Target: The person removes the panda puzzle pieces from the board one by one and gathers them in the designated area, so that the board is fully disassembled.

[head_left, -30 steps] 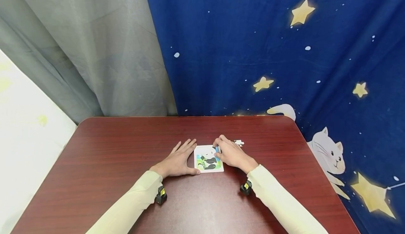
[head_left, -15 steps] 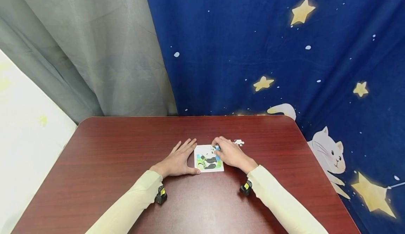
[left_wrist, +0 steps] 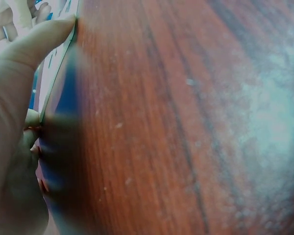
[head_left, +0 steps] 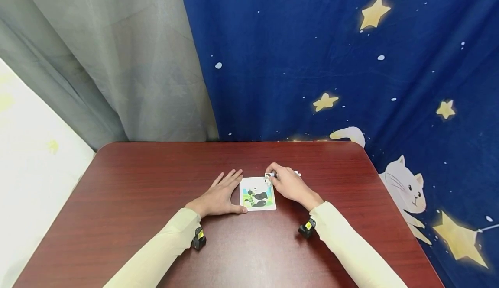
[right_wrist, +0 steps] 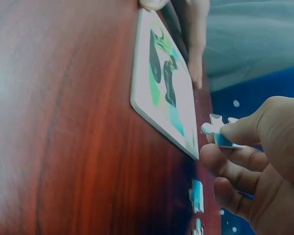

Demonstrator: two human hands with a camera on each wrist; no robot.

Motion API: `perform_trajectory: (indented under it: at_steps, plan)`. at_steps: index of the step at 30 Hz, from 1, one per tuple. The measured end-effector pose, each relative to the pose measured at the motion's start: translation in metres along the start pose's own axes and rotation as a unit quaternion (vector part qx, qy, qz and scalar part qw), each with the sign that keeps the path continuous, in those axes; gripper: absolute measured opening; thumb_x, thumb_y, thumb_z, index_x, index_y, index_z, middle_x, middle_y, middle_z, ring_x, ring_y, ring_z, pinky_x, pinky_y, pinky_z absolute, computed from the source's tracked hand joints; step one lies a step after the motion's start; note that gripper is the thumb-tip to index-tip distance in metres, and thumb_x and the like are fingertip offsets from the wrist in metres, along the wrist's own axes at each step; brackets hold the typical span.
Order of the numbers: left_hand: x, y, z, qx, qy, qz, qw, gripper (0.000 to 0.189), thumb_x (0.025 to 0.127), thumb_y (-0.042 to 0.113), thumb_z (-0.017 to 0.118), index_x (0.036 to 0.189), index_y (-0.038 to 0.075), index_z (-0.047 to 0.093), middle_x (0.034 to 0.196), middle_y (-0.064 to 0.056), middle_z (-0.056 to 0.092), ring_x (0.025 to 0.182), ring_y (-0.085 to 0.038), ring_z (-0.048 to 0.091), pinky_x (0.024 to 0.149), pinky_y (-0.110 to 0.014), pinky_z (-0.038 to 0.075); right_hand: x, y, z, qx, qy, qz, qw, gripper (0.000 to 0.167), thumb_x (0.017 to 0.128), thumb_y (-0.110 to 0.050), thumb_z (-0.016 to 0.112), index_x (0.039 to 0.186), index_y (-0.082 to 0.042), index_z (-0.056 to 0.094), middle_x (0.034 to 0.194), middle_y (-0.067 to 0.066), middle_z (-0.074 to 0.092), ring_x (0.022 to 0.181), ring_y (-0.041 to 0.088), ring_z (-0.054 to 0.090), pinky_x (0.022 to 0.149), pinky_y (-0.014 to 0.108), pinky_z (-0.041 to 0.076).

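Observation:
A square panda puzzle board [head_left: 259, 207] lies on the table with its white frame showing; the lower part of its picture is filled in and its upper part is white. My left hand [head_left: 221, 199] rests along the board's left side, fingers spread straight and thumb at the lower left corner. Between thumb and fingers, my right hand [head_left: 290, 185] pinches a puzzle piece [right_wrist: 221, 137], blue and white in the right wrist view. This piece is raised near the board's upper right corner. In the left wrist view the left thumb [left_wrist: 44, 41] touches the board's edge.
Loose puzzle pieces [right_wrist: 197, 196] lie on the table beyond the right hand, partly hidden behind it in the head view. The brown table [head_left: 156, 162] reaches back to a grey curtain [head_left: 156, 63] and a blue star-patterned curtain [head_left: 273, 63].
My right hand has drawn slightly up and to the right, carrying the pinched puzzle piece from over the board's upper right to its corner. The left hand has stayed in place.

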State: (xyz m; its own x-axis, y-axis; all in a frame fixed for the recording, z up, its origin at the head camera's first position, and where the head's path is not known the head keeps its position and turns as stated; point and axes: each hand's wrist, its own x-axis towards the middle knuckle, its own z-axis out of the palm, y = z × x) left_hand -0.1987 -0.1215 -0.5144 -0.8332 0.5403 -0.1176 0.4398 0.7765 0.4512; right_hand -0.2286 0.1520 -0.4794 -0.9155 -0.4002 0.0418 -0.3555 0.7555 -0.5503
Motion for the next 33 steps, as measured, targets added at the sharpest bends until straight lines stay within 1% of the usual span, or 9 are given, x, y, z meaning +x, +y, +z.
perform_trajectory:
  at_steps: [5,11,13,19,22,28,33]
  plan:
    - [0.0,-0.001,0.0,0.001,0.003,0.005,1.0,0.117,0.086,0.07,0.075,0.169,0.004,0.027,0.181,-0.009,0.016,0.17,-0.032,0.011,0.137,-0.061,0.008,-0.003,0.011,-0.012,-0.002,0.009,0.021,0.9997,0.012,0.104,-0.018,0.068,0.115,-0.021,0.069,0.091,-0.002,0.072,0.08,0.014,0.062,0.078,0.039,0.054]
    - [-0.001,-0.001,0.001,0.0,0.001,0.003,1.0,0.116,0.086,0.07,0.075,0.17,0.006,0.026,0.182,-0.006,0.015,0.17,-0.029,0.01,0.138,-0.059,0.007,-0.01,0.029,-0.027,-0.002,0.018,0.03,0.9994,0.012,0.104,-0.015,0.067,0.116,-0.016,0.07,0.099,0.0,0.074,0.083,0.014,0.062,0.079,0.037,0.053]
    - [0.0,-0.001,0.001,0.002,0.001,0.002,1.0,0.116,0.087,0.07,0.075,0.17,0.006,0.026,0.182,-0.006,0.015,0.17,-0.029,0.009,0.138,-0.058,0.006,-0.013,0.036,-0.031,-0.002,0.022,0.036,0.9991,0.013,0.103,-0.014,0.068,0.116,-0.016,0.07,0.099,0.0,0.074,0.083,0.014,0.062,0.079,0.036,0.052]
    - [-0.001,-0.001,0.002,-0.001,0.001,0.0,1.0,0.117,0.086,0.07,0.075,0.17,0.006,0.026,0.182,-0.006,0.014,0.171,-0.029,0.009,0.138,-0.058,0.006,-0.021,0.057,-0.047,-0.006,0.027,0.055,0.9981,0.012,0.103,-0.012,0.067,0.114,-0.014,0.07,0.09,0.001,0.07,0.075,0.014,0.058,0.073,0.032,0.048]
    - [-0.002,-0.001,0.001,0.001,-0.002,-0.003,1.0,0.117,0.086,0.071,0.075,0.17,0.008,0.024,0.182,-0.004,0.013,0.171,-0.027,0.007,0.138,-0.056,0.006,-0.024,0.068,-0.053,-0.017,0.031,0.063,0.9974,0.012,0.103,-0.012,0.068,0.114,-0.013,0.071,0.089,0.001,0.07,0.075,0.014,0.056,0.073,0.032,0.047]
    - [-0.002,-0.002,0.002,0.001,0.003,-0.001,1.0,0.116,0.086,0.07,0.076,0.17,0.007,0.025,0.182,-0.004,0.013,0.171,-0.027,0.008,0.138,-0.056,0.005,-0.028,0.086,-0.059,-0.033,0.031,0.075,0.9962,0.012,0.102,-0.011,0.069,0.113,-0.013,0.072,0.092,0.003,0.072,0.079,0.016,0.06,0.075,0.034,0.047]
    - [-0.002,-0.001,0.001,0.002,0.001,-0.002,1.0,0.116,0.086,0.07,0.076,0.17,0.007,0.026,0.182,-0.004,0.014,0.171,-0.027,0.008,0.138,-0.057,0.006,-0.028,0.096,-0.056,-0.041,0.025,0.077,0.9959,0.012,0.102,-0.009,0.068,0.112,-0.012,0.073,0.095,0.004,0.075,0.083,0.017,0.063,0.078,0.037,0.05]
